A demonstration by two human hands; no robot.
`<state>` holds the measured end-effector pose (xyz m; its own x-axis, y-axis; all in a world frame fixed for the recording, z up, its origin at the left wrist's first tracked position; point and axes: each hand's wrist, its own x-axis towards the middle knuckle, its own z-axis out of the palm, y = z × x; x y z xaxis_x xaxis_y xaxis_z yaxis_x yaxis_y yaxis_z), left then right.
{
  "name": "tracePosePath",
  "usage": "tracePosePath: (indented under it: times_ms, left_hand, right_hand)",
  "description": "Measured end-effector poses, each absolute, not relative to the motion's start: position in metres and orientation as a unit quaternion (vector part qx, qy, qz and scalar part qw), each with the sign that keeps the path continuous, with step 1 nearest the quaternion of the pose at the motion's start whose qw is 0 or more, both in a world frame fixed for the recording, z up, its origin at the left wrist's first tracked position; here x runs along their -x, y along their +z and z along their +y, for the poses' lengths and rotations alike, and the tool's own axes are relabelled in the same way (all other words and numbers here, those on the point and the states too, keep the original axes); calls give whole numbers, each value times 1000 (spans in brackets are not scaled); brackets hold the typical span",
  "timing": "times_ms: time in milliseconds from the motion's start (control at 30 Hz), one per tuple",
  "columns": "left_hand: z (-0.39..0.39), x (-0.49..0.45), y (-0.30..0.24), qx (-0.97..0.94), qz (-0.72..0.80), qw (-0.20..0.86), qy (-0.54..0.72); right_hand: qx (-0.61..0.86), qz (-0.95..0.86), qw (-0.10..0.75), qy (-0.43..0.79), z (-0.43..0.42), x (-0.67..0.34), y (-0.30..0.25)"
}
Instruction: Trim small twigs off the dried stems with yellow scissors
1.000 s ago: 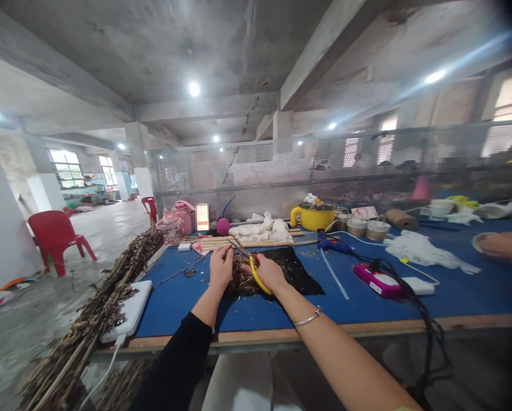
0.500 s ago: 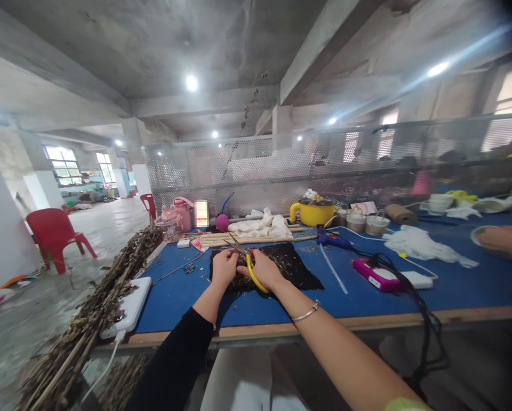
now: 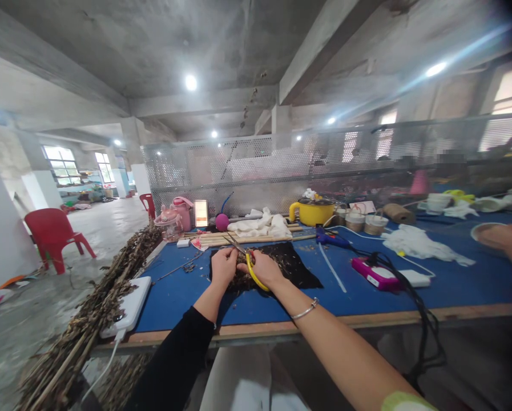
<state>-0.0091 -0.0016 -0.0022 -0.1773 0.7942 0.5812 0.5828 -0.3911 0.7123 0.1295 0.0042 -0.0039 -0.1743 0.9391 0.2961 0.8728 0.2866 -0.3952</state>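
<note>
My right hand (image 3: pixel 267 270) is wrapped round the yellow handle of a pair of scissors (image 3: pixel 250 265), whose blades point up and to the left, past my left hand. Close beside the blades, my left hand (image 3: pixel 224 268) has its fingers pinched together; what they hold is too small and hidden to make out. Both hands are over a black cloth (image 3: pixel 305 269) lying on the blue tabletop (image 3: pixel 281 305). Brown dry plant bits (image 3: pixel 239 282) are scattered on the cloth between and below the hands.
Bundled dried stalks (image 3: pixel 105 291) and a white power strip (image 3: pixel 131 305) line the left edge. Thin sticks (image 3: pixel 256 240), white gloves (image 3: pixel 277 226) and a yellow pot (image 3: pixel 315 212) lie behind. A blue glue gun (image 3: pixel 335 240) and purple box (image 3: pixel 375 275) sit right; another person's hand (image 3: pixel 502 237) holds a cup.
My hands and the scissors stay in nearly the same place. The whole view has shifted very slightly.
</note>
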Motion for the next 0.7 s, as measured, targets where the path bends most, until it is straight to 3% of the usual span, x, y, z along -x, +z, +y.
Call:
tracePosePath:
  times_ms: [400, 700]
  left_hand:
    - [2, 15, -3, -577, 579, 138, 559]
    - [1, 14, -4, -628, 544, 107, 546]
  right_hand:
    - [598, -765, 232, 48, 7, -131, -7]
    - [591, -770, 235, 49, 7, -131, -6]
